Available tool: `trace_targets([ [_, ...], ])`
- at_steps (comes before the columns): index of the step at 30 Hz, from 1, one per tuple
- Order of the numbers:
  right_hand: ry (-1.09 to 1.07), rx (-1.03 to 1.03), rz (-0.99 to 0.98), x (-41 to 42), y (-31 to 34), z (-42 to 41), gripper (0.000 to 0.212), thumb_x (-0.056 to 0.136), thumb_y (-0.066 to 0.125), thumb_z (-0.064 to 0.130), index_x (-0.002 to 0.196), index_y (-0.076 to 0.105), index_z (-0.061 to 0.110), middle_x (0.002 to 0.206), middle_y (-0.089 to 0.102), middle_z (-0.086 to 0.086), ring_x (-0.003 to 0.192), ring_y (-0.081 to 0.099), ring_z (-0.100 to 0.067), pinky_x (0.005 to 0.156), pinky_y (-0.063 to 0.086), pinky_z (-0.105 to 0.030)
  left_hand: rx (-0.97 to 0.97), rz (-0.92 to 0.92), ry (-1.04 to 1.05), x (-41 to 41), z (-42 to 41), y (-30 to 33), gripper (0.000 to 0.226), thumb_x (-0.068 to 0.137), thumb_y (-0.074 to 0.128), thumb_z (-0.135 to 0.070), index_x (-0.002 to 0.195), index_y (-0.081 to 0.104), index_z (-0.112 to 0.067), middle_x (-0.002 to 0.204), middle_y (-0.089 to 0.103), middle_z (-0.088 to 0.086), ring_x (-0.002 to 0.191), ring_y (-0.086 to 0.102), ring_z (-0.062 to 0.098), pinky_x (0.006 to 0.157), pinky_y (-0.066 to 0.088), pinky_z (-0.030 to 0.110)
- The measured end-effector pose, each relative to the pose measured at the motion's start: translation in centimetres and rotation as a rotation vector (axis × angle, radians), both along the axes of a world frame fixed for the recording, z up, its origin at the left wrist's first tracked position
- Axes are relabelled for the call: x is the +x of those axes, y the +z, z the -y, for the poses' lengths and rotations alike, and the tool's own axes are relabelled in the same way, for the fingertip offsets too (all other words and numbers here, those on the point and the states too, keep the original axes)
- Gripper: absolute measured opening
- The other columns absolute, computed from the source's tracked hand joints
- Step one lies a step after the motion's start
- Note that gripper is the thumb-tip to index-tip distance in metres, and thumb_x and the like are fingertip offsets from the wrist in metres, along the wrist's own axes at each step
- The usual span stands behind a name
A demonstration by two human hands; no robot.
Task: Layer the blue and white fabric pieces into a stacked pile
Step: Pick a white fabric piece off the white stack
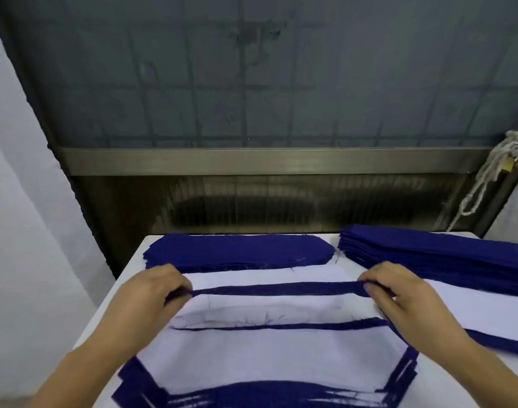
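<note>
Item: blue fabric piece (276, 289), thin, limp and light, which I held taut above the layered pile (269, 357), my left hand (151, 293) and right hand (399, 293) each pinching one end; best taken there, lest it sag.

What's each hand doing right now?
Left hand: pinching the left end of the blue piece.
Right hand: pinching its right end.

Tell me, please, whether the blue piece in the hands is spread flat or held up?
Held up: left hand and right hand pinch the blue piece at its ends, stretching its top edge above the white fabric.
</note>
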State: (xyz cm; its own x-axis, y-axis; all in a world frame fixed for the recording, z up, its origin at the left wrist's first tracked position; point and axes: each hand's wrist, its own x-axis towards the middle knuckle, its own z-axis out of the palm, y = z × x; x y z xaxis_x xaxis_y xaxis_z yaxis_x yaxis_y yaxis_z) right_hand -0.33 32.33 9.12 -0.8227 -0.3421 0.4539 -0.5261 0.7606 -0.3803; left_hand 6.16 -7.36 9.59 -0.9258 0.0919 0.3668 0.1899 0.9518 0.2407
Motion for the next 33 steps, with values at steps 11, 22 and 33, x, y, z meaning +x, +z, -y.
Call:
trace_targets([
  [11,0.206,0.048,-0.2,4.1,-9.1,-2.3,0.052,0.103,0.033,0.043,0.086,0.078,0.022,0.094,0.066,0.013,0.092,0.052,0.006,0.077,0.046,-0.015,-0.157,0.015,-0.276,4.3,-0.6,-5.9,0.067,0.012,0.082,0.005,0.068,0.073,-0.03,0.071,0.062,-0.017,0.074,0.045,-0.005,0.059,0.043,0.01],
  [22,0.24,0.082,-0.131,4.8,-8.9,-1.6,0.046,0.102,0.034,0.044,0.091,0.076,0.027,0.095,0.064,0.016,0.094,0.052,0.007,0.08,0.046,-0.014,-0.035,-0.268,0.015,3.2,0.7,-6.9,0.038,0.044,0.048,0.012,0.067,0.071,-0.008,0.079,0.063,0.007,0.075,0.042,0.015,0.066,0.033,0.032],
  [33,0.278,0.154,0.052,4.8,-6.2,-1.3,0.017,0.084,0.059,0.051,0.084,0.072,0.039,0.089,0.059,0.026,0.083,0.055,0.01,0.075,0.046,-0.01,-0.109,0.226,-0.155,4.1,4.1,-6.3,0.05,0.031,0.071,0.002,0.057,0.056,-0.039,0.071,0.057,-0.034,0.072,0.049,-0.012,0.069,0.035,0.005],
])
